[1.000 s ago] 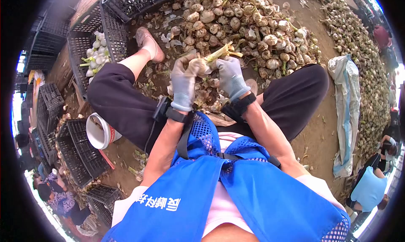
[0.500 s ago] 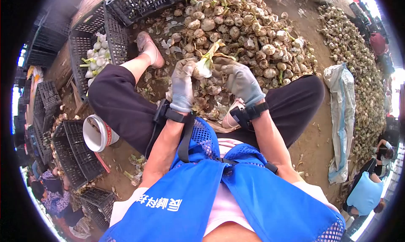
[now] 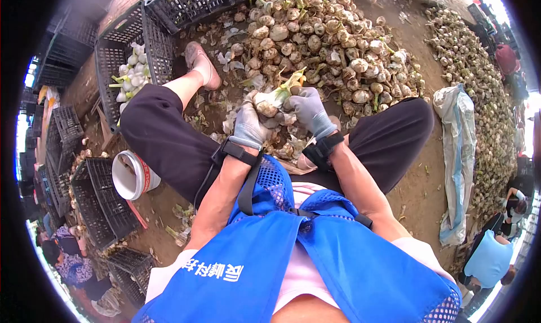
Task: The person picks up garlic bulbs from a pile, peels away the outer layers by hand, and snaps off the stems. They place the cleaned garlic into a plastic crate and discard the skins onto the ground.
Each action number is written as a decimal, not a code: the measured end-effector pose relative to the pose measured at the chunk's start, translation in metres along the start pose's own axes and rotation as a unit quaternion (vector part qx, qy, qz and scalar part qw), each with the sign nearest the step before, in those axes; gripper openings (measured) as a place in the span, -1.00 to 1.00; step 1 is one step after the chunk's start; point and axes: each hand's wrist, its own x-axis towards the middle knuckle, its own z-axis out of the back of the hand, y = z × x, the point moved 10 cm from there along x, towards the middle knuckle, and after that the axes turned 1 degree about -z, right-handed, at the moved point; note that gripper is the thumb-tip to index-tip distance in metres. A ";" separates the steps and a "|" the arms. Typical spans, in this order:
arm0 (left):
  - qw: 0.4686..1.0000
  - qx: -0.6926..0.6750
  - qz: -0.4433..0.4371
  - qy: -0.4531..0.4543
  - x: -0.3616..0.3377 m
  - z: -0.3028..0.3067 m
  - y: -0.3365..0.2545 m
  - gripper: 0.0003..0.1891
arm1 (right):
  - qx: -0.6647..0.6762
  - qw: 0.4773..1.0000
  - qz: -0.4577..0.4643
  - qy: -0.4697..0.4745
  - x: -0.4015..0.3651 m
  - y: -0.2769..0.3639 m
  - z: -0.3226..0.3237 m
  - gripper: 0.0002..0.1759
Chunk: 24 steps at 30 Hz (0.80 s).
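Observation:
Between my gloved hands is a garlic bulb (image 3: 267, 105) with pale, partly peeled skin and a yellow-green stem. My left hand (image 3: 248, 125) is closed around the root end of the bulb. On the other side, my right hand (image 3: 308, 110) pinches the loose outer skin (image 3: 292, 84) near the stem. Beyond both hands lies a large heap of unpeeled garlic (image 3: 332, 47), brown and dirty. Shed papery skins lie on the ground below my hands.
A black crate (image 3: 107, 55) at the left contains white peeled garlic (image 3: 134, 75). A white bucket (image 3: 128, 176) and more black crates (image 3: 101, 202) stand nearer. To the right lie a plastic sack (image 3: 455, 159) and another long garlic heap (image 3: 490, 126). Other people sit at both edges.
Both hands have come slightly nearer to my body with the garlic bulb. My right hand has turned and closed in on the stem side, and the bulb is tilted differently.

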 end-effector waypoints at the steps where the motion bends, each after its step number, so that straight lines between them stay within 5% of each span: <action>1: 0.999 -0.024 0.032 0.028 -0.004 -0.011 0.006 -0.68 | 0.026 0.999 0.014 0.043 0.005 -0.005 0.002 -0.81; 3: 0.998 -0.009 0.031 0.047 -0.004 -0.014 0.005 -0.67 | 0.034 0.998 0.010 0.049 -0.011 0.020 0.000 -0.75; 6: 0.967 0.192 -0.160 0.042 -0.010 -0.019 -0.035 -0.62 | 0.219 0.973 -0.030 0.072 -0.030 0.034 -0.003 -0.74; 9: 0.922 0.338 -0.189 0.019 -0.017 -0.023 -0.037 -0.54 | 0.206 0.975 -0.063 0.050 -0.027 0.020 -0.010 -0.77; 10: 0.918 0.310 -0.237 0.074 -0.024 -0.041 -0.034 -0.49 | 0.205 0.976 -0.061 0.050 -0.023 0.014 -0.008 -0.77; 13: 0.704 0.532 -0.467 0.059 -0.041 -0.061 -0.045 -0.48 | 0.088 0.995 0.026 0.044 -0.009 0.004 0.001 -0.91; 14: 0.703 0.533 -0.467 0.059 -0.043 -0.063 -0.043 -0.48 | -0.193 0.959 0.201 0.053 -0.021 0.040 -0.006 -0.92; 15: 0.663 0.524 -0.533 0.050 -0.058 -0.069 -0.048 -0.50 | -0.193 0.959 0.201 0.054 -0.020 0.039 -0.007 -0.92; 17: 0.619 0.513 -0.593 0.043 -0.081 -0.074 -0.059 -0.51 | -0.005 0.999 0.009 0.046 -0.008 0.004 0.003 -0.94; 18: 0.851 0.390 -0.343 0.081 -0.045 -0.046 -0.054 -0.55 | -0.003 0.999 0.009 0.044 -0.005 -0.001 0.005 -0.94; 19: 0.970 0.214 -0.047 0.106 -0.030 -0.027 -0.013 -0.58 | -0.005 0.996 0.050 0.072 -0.003 0.000 0.003 -0.92; 20: 0.989 0.111 0.047 0.086 -0.028 -0.024 0.003 -0.60 | -0.008 0.991 0.093 0.100 -0.002 0.008 -0.001 -0.90; 21: 0.989 0.112 0.047 0.085 -0.025 -0.024 0.003 -0.60 | -0.010 0.983 0.135 0.127 -0.004 0.016 -0.004 -0.87; 23: 0.979 0.062 0.107 0.165 -0.027 -0.037 0.016 -0.57 | -0.036 0.981 0.094 0.168 -0.014 0.026 0.000 -0.82; 24: 0.973 0.059 0.123 0.185 -0.028 -0.040 0.019 -0.58 | 0.065 0.986 0.017 0.155 -0.022 0.027 0.001 -0.79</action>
